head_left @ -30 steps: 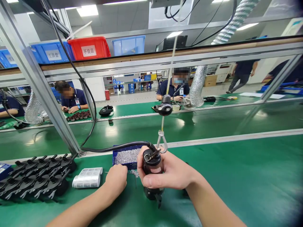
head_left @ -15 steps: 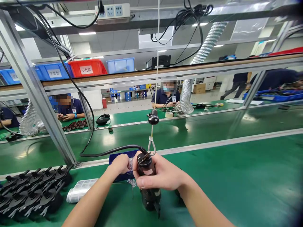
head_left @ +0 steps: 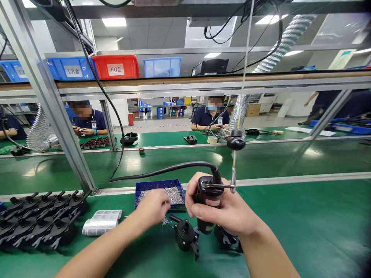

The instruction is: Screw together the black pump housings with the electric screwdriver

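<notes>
My right hand [head_left: 232,212] is wrapped round a black electric screwdriver [head_left: 209,193], held upright; its bit is hidden. A cable leaves its top, and a metal hook joins it to a hanging cord. My left hand [head_left: 153,208] is at the near edge of a blue tray [head_left: 160,182] of small silver screws [head_left: 175,194]. Its fingers are pressed together; whatever is in them is too small to make out. Below and between the hands sits a round black plastic part [head_left: 184,233] with a stem and a forked end. A second black part [head_left: 227,239] lies partly behind my right wrist.
Rows of similar black parts [head_left: 40,220] stand at left, beside a rolled label sheet [head_left: 101,222]. A metal post [head_left: 55,96] rises at left. The hanging black cable [head_left: 162,168] crosses above the bench. Across the line, co-workers sit at a green bench [head_left: 162,139].
The view has shifted, showing more of the tray. My right hand and the screwdriver have moved right, off the black part. My left hand has drawn back toward the tray's near edge.
</notes>
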`<state>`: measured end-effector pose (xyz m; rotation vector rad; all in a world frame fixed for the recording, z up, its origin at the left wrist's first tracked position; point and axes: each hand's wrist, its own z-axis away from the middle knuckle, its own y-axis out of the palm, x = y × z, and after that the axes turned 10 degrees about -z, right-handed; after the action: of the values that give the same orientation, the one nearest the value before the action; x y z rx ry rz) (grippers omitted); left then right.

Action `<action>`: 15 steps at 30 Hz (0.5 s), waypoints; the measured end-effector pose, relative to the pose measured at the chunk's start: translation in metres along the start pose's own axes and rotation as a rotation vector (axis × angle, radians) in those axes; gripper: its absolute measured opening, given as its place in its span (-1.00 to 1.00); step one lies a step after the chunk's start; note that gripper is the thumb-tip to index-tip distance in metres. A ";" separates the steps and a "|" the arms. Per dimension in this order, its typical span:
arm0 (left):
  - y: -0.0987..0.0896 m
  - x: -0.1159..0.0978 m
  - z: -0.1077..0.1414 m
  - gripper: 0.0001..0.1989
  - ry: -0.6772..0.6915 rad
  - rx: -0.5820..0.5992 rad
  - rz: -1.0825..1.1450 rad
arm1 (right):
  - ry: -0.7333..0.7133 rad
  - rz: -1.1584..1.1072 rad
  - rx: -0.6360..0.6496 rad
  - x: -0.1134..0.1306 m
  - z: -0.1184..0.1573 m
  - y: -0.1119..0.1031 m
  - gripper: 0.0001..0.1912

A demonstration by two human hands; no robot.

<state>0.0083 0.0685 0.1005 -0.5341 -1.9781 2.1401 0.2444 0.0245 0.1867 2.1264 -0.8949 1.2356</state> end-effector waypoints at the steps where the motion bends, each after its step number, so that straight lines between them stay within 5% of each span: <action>1: 0.007 -0.005 0.007 -0.75 0.012 0.030 -0.002 | -0.016 0.002 -0.024 0.002 0.000 0.001 -0.73; 7: 0.050 -0.014 0.014 -0.94 -0.016 0.152 0.020 | -0.216 -0.089 -0.234 -0.007 -0.006 0.013 -0.76; 15: 0.064 -0.018 0.014 -0.87 0.013 0.127 0.074 | -0.426 -0.199 -0.322 -0.012 -0.007 0.021 -0.82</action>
<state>0.0263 0.0425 0.0408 -0.6061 -1.8272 2.2811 0.2204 0.0194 0.1809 2.1772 -0.9509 0.5050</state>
